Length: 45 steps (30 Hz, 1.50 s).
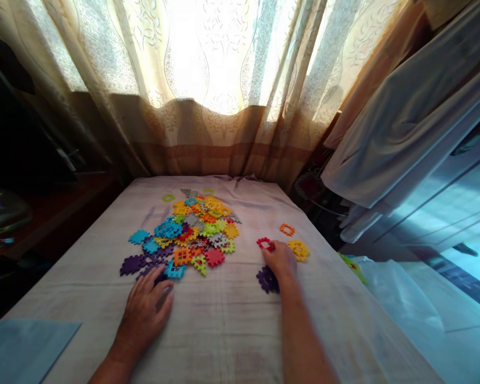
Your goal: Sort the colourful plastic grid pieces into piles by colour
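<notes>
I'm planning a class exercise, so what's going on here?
A person's right hand touches a red piece; an orange piece, yellow pieces and purple pieces lie near it. The left hand is at the near edge of a mixed-colour pile of notched pieces on a pale cloth.

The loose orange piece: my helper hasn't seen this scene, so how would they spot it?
On the pale cloth, right of the colourful pile, find the right hand. Just beyond lies the orange piece, a notched open frame. Orange sets it apart from the nearby red piece, yellow piece and purple piece.
</notes>
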{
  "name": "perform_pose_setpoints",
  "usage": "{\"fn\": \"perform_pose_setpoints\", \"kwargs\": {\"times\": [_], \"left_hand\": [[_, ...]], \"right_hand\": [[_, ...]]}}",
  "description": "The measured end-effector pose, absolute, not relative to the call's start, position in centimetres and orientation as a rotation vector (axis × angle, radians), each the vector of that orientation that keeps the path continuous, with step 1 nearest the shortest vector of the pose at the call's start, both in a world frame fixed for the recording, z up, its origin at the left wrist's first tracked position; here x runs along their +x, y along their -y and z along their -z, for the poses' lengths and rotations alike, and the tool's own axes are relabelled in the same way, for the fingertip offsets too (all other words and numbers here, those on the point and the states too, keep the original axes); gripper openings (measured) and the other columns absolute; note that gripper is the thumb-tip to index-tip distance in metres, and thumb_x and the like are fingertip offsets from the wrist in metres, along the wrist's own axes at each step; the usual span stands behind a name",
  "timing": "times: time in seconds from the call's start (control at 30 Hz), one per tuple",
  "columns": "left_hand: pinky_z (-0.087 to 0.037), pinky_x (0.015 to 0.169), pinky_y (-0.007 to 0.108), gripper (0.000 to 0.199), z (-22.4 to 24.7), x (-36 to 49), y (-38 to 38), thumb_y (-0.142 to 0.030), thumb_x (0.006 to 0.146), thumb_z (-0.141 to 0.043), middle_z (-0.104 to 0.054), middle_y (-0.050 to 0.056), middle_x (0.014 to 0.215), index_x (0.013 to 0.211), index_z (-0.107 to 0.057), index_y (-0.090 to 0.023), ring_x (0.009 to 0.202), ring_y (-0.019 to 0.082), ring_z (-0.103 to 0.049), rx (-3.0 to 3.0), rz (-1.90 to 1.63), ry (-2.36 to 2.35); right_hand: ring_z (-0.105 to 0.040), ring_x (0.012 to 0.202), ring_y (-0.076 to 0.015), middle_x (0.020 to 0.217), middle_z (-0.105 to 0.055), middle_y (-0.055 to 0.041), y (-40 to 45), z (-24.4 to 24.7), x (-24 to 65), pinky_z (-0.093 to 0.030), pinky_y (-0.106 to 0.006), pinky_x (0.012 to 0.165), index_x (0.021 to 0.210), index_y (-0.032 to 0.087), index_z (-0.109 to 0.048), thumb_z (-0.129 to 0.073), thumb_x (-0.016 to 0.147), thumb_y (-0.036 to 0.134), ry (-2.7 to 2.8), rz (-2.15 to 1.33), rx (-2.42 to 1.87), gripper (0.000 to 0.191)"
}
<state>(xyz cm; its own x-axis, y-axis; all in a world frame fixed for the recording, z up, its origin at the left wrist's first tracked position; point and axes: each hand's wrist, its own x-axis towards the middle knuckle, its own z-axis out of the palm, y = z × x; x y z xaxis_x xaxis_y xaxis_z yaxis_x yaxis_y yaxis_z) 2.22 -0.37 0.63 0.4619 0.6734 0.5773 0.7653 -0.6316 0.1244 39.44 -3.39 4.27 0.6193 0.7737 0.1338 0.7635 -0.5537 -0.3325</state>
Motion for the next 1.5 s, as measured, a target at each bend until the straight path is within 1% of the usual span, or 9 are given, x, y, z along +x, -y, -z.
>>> {"fn": "perform_pose_setpoints", "kwargs": {"times": [0.13,0.27,0.43,0.6,0.8,1.0,1.23,1.37,1.5], "left_hand": [[-0.043,0.103,0.049,0.020,-0.9,2.1,0.2,-0.037,0.084,-0.052,-0.059,0.008,0.131,0.094,-0.068,-0.027,0.121,0.029,-0.054,-2.519,1.005,1.348],[-0.045,0.103,0.045,0.022,-1.6,2.2,-2.0,-0.039,0.086,-0.051,-0.062,0.008,0.127,0.094,-0.067,-0.026,0.117,0.027,-0.058,-2.388,1.239,1.515],[-0.043,0.105,0.041,0.025,-2.7,3.1,-6.1,-0.039,0.087,-0.050,-0.064,0.009,0.123,0.095,-0.066,-0.022,0.117,0.024,-0.059,-2.219,1.514,1.759],[-0.042,0.107,0.040,0.024,-2.5,3.4,-7.1,-0.037,0.087,-0.051,-0.066,0.009,0.122,0.098,-0.065,-0.021,0.117,0.023,-0.060,-2.126,1.681,1.841],[-0.040,0.108,0.040,0.025,-2.2,3.1,-7.3,-0.039,0.086,-0.052,-0.065,0.008,0.124,0.097,-0.066,-0.021,0.119,0.022,-0.059,-2.126,1.784,1.930],[-0.039,0.109,0.040,0.026,-1.9,3.1,-7.4,-0.039,0.087,-0.052,-0.065,0.008,0.124,0.100,-0.066,-0.021,0.120,0.022,-0.058,-2.122,1.801,1.952],[-0.040,0.109,0.041,0.026,-1.8,3.0,-7.5,-0.040,0.085,-0.053,-0.064,0.008,0.126,0.098,-0.066,-0.021,0.120,0.023,-0.058,-2.118,1.821,1.950],[-0.042,0.108,0.042,0.025,-1.9,3.0,-7.6,-0.041,0.085,-0.054,-0.065,0.006,0.125,0.098,-0.067,-0.023,0.118,0.024,-0.059,-2.125,1.801,1.952],[-0.041,0.109,0.043,0.023,-2.0,2.9,-7.7,-0.040,0.085,-0.054,-0.066,0.005,0.123,0.097,-0.066,-0.025,0.118,0.024,-0.059,-2.142,1.795,1.950]], "right_hand": [[-0.064,0.097,-0.0268,0.104,-0.069,-0.0140,3.4,-3.7,40.2,-0.046,-0.035,0.079,0.104,0.019,-0.073,-0.061,0.080,0.031,1.228,-0.015,-2.512,0.030],[-0.063,0.096,-0.0265,0.105,-0.069,-0.0147,3.0,-4.1,40.3,-0.045,-0.036,0.080,0.100,0.019,-0.074,-0.060,0.081,0.032,1.267,0.015,-2.467,0.027],[-0.063,0.094,-0.0222,0.100,-0.071,-0.0086,2.0,-5.8,36.3,-0.043,-0.032,0.080,0.096,0.021,-0.073,-0.053,0.088,0.027,1.392,-0.023,-2.314,0.023],[-0.064,0.083,-0.0198,0.088,-0.070,-0.0044,1.2,-5.8,30.8,-0.042,-0.029,0.070,0.086,0.023,-0.069,-0.059,0.087,0.040,1.599,-0.222,-2.236,0.020],[-0.060,0.087,-0.0221,0.095,-0.064,-0.0074,1.3,-4.2,27.9,-0.042,-0.030,0.072,0.092,0.021,-0.060,-0.066,0.079,0.052,1.752,-0.069,-2.144,0.034],[-0.059,0.087,-0.0216,0.093,-0.064,-0.0068,1.4,-4.5,27.0,-0.041,-0.029,0.072,0.088,0.021,-0.058,-0.067,0.078,0.036,1.777,-0.088,-2.141,0.020],[-0.061,0.077,-0.0175,0.090,-0.067,-0.0028,1.9,-6.8,30.6,-0.039,-0.026,0.066,0.088,0.023,-0.062,-0.069,0.076,0.039,1.696,-0.304,-2.207,0.021],[-0.063,0.080,-0.0177,0.094,-0.068,-0.0034,2.4,-6.7,35.5,-0.042,-0.027,0.068,0.092,0.023,-0.065,-0.067,0.078,0.039,1.475,-0.151,-2.314,0.022],[-0.064,0.085,-0.0218,0.095,-0.068,-0.0073,2.9,-5.4,39.3,-0.043,-0.029,0.068,0.096,0.021,-0.067,-0.065,0.078,0.044,1.275,-0.010,-2.509,0.029]]}}
